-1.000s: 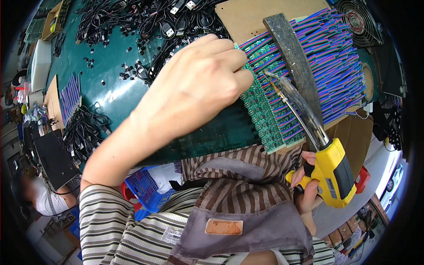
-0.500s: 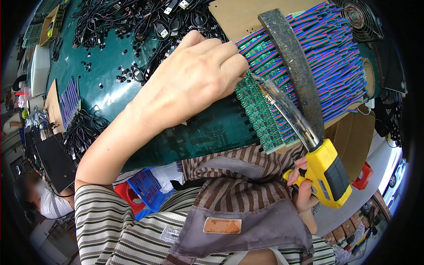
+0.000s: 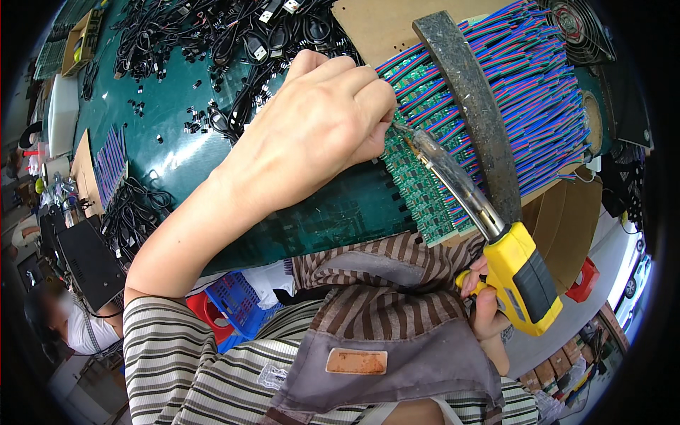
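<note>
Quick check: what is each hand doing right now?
Left hand: fingers curled shut at the circuit boards; contents hidden.
Right hand: closed around the yellow soldering gun.

Glossy yellow plastic soldering gun (image 3: 528,280) with a scorched metal barrel; above it, a rough, matt grey metal bar (image 3: 467,106) crosses plastic-coated wires (image 3: 538,92)

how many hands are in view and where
2: the left hand rests on the green circuit boards; the right hand, lower right, grips the yellow soldering gun. Others may be hidden.
</note>
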A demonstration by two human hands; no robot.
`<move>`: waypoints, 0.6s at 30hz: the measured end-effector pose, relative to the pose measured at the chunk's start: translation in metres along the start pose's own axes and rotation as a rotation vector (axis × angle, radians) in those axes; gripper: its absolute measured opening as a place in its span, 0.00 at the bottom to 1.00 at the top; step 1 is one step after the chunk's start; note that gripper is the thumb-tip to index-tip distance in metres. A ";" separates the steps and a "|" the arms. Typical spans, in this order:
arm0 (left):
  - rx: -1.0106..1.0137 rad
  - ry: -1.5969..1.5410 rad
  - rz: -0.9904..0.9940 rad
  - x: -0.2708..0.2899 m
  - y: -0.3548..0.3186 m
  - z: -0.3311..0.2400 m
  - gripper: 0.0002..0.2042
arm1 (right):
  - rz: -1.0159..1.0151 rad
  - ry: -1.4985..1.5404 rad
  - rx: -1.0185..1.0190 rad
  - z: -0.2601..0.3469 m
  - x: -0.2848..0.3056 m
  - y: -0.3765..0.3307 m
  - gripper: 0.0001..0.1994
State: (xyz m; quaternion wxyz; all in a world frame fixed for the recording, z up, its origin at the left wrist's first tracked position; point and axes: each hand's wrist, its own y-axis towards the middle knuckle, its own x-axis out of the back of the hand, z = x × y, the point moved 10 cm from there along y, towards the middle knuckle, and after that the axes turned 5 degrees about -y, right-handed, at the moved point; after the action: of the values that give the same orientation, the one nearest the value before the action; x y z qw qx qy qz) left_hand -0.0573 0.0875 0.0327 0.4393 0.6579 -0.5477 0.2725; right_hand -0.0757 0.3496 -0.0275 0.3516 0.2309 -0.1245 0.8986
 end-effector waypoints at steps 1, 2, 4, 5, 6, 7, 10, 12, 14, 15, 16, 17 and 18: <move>0.003 -0.018 -0.006 0.000 0.000 0.001 0.08 | -0.002 0.002 -0.001 0.000 0.000 0.000 0.21; 0.007 -0.036 -0.012 0.000 0.001 0.002 0.07 | -0.003 0.001 -0.002 0.003 -0.002 0.001 0.21; 0.010 -0.039 -0.011 0.000 0.001 0.002 0.07 | 0.009 0.281 -0.154 0.000 -0.013 0.004 0.22; 0.015 -0.042 -0.011 0.001 0.002 0.002 0.07 | 0.009 0.281 -0.153 -0.002 -0.013 0.004 0.22; 0.015 -0.042 -0.011 0.002 0.002 0.001 0.07 | -0.047 0.444 -0.179 -0.008 -0.009 0.002 0.22; 0.015 -0.036 -0.006 0.001 0.002 0.002 0.07 | -0.105 0.606 -0.205 -0.013 -0.006 0.001 0.23; 0.010 -0.017 0.004 0.002 0.002 0.002 0.07 | -0.056 0.410 -0.126 0.017 -0.006 0.018 0.23; 0.005 -0.003 0.007 0.001 0.002 0.001 0.07 | -0.090 0.429 -0.099 0.022 -0.003 0.021 0.24; 0.005 0.002 0.001 0.002 0.002 0.000 0.07 | -0.090 0.459 -0.124 0.020 -0.003 0.021 0.26; 0.005 0.002 0.000 0.002 0.002 0.000 0.07 | -0.090 0.459 -0.123 0.020 -0.003 0.020 0.26; 0.009 0.008 0.006 0.002 0.003 0.000 0.07 | -0.089 0.435 -0.117 0.020 -0.002 0.019 0.26; 0.013 0.013 0.011 0.002 0.003 0.000 0.07 | -0.087 0.411 -0.112 0.019 -0.002 0.018 0.26; 0.012 0.012 0.011 0.002 0.003 -0.001 0.07 | -0.089 0.410 -0.112 0.018 -0.004 0.016 0.26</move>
State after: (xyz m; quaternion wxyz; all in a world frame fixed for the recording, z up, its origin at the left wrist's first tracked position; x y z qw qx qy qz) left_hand -0.0598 0.0870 0.0354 0.4372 0.6558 -0.5470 0.2822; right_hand -0.0783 0.3284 -0.0153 0.4210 0.0287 -0.0897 0.9021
